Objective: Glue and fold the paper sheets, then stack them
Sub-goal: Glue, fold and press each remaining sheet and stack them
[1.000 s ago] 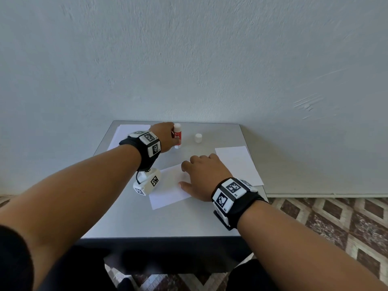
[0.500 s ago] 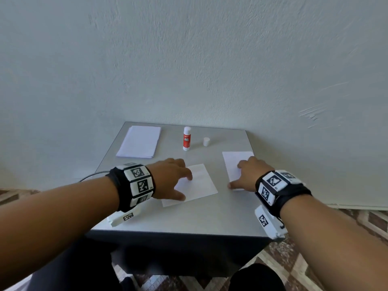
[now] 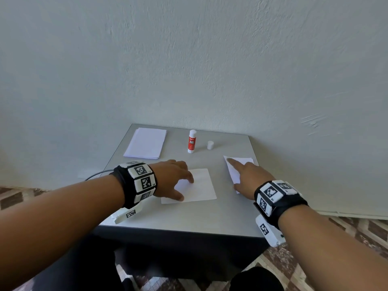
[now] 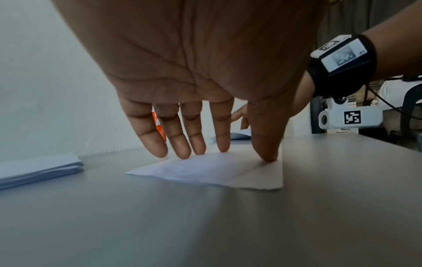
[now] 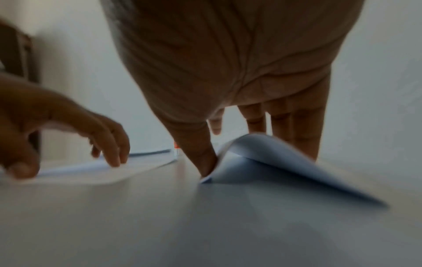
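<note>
A white paper sheet (image 3: pixel 201 185) lies flat at the middle of the grey table (image 3: pixel 189 219). My left hand (image 3: pixel 185 189) presses it down with straight fingertips (image 4: pixel 182 153) and thumb, as the left wrist view shows on the sheet (image 4: pixel 194 171). A second paper sheet (image 3: pixel 241 164) sits at the right. My right hand (image 3: pixel 232 173) pinches its left edge between thumb and fingers. In the right wrist view this sheet (image 5: pixel 285 166) bows up off the table beside the thumb (image 5: pixel 203 162). The red-and-white glue stick (image 3: pixel 192 141) stands upright at the back, uncapped.
A stack of folded white sheets (image 3: pixel 147 142) lies at the back left corner. The glue stick's white cap (image 3: pixel 210 144) stands to the right of the stick. A pale wall rises behind the table. The table's front edge is near my wrists; patterned floor tiles lie below.
My left hand let go of the glue stick and came down onto the middle sheet. My right hand moved from that sheet to the right one and lifted its left edge.
</note>
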